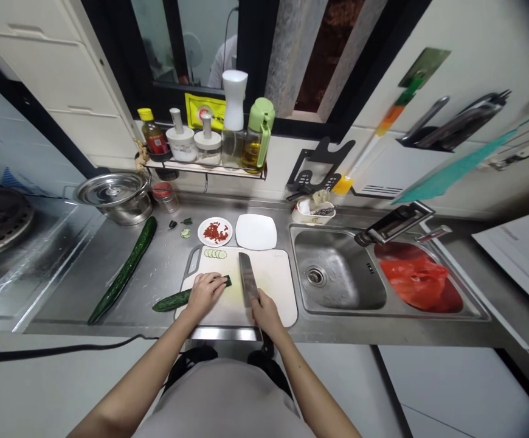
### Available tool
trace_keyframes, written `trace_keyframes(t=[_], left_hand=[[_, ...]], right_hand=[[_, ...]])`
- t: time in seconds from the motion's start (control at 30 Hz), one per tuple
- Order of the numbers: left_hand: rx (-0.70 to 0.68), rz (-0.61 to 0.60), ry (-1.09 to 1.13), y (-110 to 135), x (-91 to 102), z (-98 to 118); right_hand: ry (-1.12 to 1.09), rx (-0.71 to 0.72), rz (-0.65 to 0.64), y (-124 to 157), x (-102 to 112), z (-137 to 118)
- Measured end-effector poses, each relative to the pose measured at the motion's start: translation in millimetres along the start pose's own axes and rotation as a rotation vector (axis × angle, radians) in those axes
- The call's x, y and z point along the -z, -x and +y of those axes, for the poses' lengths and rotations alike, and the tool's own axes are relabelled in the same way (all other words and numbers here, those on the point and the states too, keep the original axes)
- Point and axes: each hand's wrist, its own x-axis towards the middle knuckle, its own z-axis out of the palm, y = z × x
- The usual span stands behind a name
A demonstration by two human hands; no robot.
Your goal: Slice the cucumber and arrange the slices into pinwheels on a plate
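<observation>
My left hand [205,293] is closed over a cut cucumber [172,301] that lies across the left edge of the white cutting board [277,272]. One end of the cucumber pokes out to the left, and its dark cut end shows past my fingertips. In my right hand [265,311] is a kitchen knife [247,277], its broad blade over the board, to the right of the cucumber and apart from it. A short row of cucumber slices [215,253] rests at the board's upper left.
Behind the board are a plate of chopped red pieces [216,232] and a square white plate [256,232]. A whole cucumber [125,267] and a lidded steel pot [117,193] stand left. At right is a sink [337,274] with a red bag [413,281]. Seasoning jars [207,149] line a shelf.
</observation>
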Motion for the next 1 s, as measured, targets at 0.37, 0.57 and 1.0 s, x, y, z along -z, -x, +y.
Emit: trace_keyframes(t=[0.37, 0.57, 1.0], left_hand=[[-0.086, 0.063, 0.037, 0.4, -13.5, -7.3], [-0.096, 0.069, 0.027, 0.2, -10.0, -4.8], [-0.105, 0.061, 0.031, -0.3, -13.8, -7.3]], right_hand=[[0.412, 0.005, -0.092, 4.6, -1.8, -27.5], [0.459, 0.004, -0.14, 10.0, -2.9, -41.8], [0.498, -0.02, -0.177, 12.5, -12.0, -47.5]])
